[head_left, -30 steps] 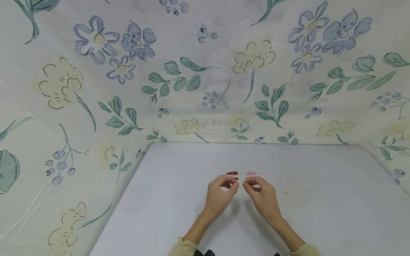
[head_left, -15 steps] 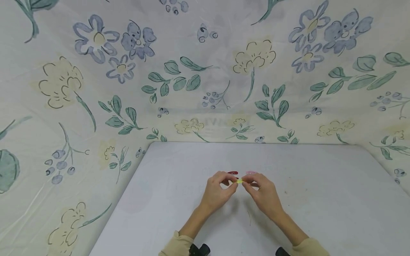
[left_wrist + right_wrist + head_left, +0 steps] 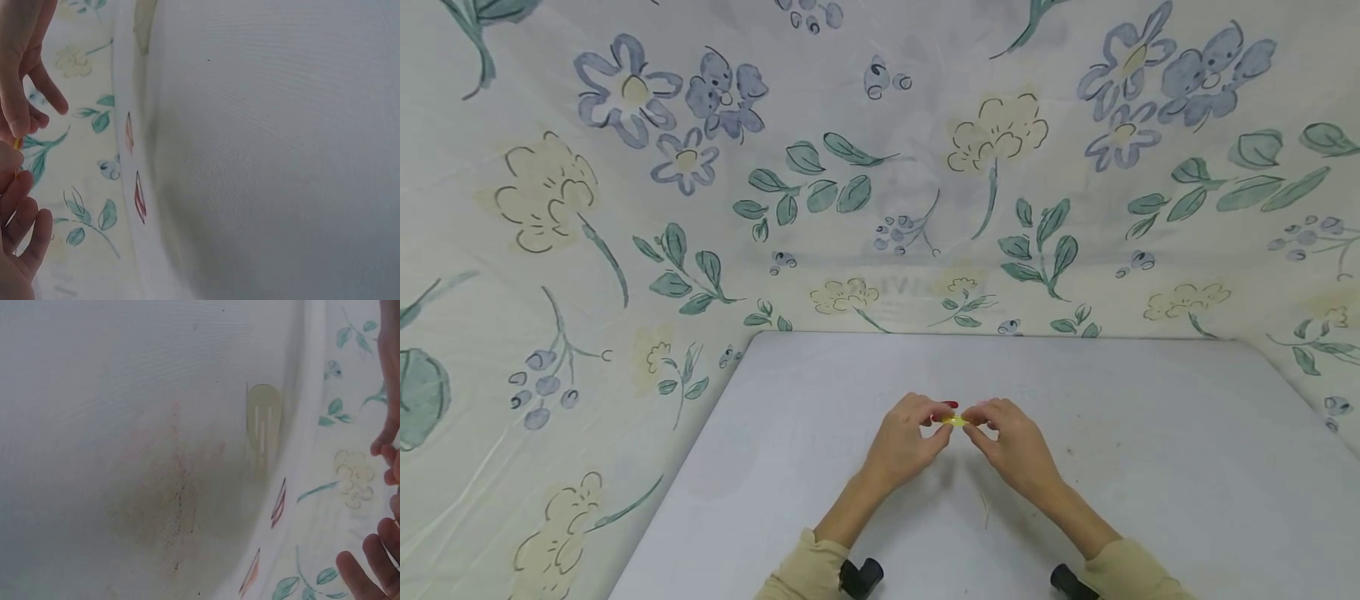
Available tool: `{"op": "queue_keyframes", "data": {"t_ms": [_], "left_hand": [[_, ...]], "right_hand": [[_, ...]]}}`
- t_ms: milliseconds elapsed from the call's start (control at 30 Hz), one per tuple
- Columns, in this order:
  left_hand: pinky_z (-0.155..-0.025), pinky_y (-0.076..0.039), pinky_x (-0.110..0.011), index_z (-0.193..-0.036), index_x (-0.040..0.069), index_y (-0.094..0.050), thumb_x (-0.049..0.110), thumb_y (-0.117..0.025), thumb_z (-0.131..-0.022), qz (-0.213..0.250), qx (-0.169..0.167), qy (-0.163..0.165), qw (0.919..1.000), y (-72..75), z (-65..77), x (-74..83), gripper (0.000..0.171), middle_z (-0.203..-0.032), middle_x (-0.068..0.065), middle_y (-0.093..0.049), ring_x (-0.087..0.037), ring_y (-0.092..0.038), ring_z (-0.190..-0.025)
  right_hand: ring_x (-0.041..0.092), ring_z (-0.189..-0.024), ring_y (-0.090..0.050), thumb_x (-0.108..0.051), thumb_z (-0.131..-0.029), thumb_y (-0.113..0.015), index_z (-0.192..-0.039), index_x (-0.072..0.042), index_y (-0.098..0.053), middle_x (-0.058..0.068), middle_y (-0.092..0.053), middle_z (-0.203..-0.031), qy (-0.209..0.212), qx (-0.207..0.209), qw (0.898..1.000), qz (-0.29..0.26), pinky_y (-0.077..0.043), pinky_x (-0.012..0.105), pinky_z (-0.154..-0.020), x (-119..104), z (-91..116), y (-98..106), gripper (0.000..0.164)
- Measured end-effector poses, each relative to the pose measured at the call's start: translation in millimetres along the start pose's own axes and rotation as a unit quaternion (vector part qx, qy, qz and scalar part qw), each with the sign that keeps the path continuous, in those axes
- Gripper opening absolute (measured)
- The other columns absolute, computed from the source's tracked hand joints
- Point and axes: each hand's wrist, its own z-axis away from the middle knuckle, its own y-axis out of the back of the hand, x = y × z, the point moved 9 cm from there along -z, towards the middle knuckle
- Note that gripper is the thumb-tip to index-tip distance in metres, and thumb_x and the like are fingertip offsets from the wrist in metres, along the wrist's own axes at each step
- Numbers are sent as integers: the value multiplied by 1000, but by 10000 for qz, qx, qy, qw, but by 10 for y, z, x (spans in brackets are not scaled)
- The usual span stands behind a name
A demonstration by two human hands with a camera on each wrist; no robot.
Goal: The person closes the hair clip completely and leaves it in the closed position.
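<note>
Both hands meet above the white table over a small yellow hair clip [image 3: 956, 421]. My left hand [image 3: 901, 440] pinches its left end between thumb and index finger. At the right end, the right hand [image 3: 1017, 442] pinches it with thumb and forefinger. Only a thin yellow edge of the clip shows in the left wrist view, the rest hidden by fingertips. Just behind the hands lie a red hair clip [image 3: 951, 404] and a pink hair clip [image 3: 129, 133], the pink one mostly covered by the right hand in the head view.
The white table [image 3: 820, 467] ends at a flower-printed cloth [image 3: 880, 167] behind and to the sides. A pale beige clip-shaped piece [image 3: 264, 419] lies nearer the body, between the forearms. Small dark specks [image 3: 1070, 451] dot the table at right. Black wrist devices [image 3: 861, 577] sit at the sleeves.
Both hands have moved slightly away from the body with the yellow clip, which shows more now. They cover more of the red and pink clips behind.
</note>
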Motion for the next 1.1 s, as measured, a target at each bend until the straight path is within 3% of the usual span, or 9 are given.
{"op": "queue_keyframes", "data": {"t_ms": [300,767,1100], "left_hand": [[-76,-53,-21,-98,11,-74,14,-76,-85,-1089,-412,-134,9931,-73,-13,-2,13,-89,3,-70,-13,-58,-87],[-70,-49,-20,-93,13,-72,20,-79,-83,-1719,-712,-235,9823,-134,-28,-70,14,-84,5,-68,-11,-55,-81],[-70,-48,-22,-90,15,-72,24,-78,-83,-2295,-1001,-453,9671,-214,-72,-106,13,-85,5,-69,-11,-57,-81]], "right_hand": [[14,-88,-63,-6,-78,-83,-94,-12,-72,-3,-67,-90,-195,-274,9992,222,-57,32,-76,64,-8,-94,21],[14,-88,-61,-10,-78,-84,-93,-12,-73,-4,-66,-87,-282,-766,9953,517,-56,31,-77,112,-50,-261,19],[15,-87,-60,-14,-80,-82,-92,-12,-72,-3,-64,-87,-369,-1123,9890,889,-56,31,-77,159,-101,-350,17]]}}
